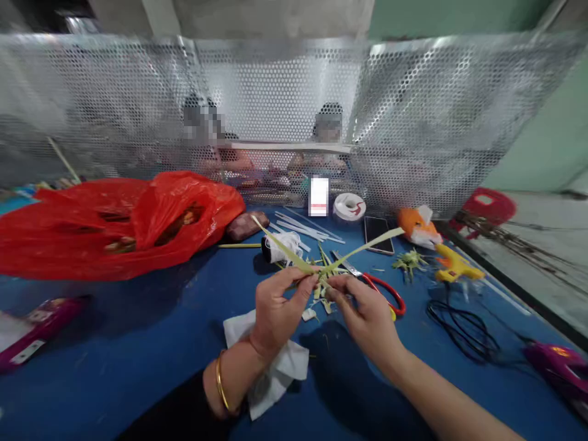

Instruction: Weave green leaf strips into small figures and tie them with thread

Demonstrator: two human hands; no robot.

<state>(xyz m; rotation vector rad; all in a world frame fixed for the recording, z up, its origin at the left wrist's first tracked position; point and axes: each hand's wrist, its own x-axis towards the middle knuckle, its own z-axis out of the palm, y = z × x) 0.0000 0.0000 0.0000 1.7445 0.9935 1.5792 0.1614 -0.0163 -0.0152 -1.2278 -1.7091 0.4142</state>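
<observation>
My left hand point(282, 303) and my right hand point(365, 312) meet over the middle of the blue table, fingertips pinched close together. Between them is a pale green woven leaf strip piece point(323, 277), whose two long ends spread out in a V. Each hand is closed on this piece; its lower part is partly hidden by the fingers. Just past my right hand lie scissors point(386, 294) with red handles. Green scraps point(327, 305) lie below and behind the fingertips. A white cloth point(280, 380) rests under my left wrist.
A red plastic bag point(114, 226) fills the left side. Behind the hands are a thread spool point(280, 247), white strips point(310, 226), a tape roll point(350, 207) and a phone point(379, 235). A yellow glue gun point(457, 264) with black cable sits right. A perforated metal screen point(285, 92) stands behind.
</observation>
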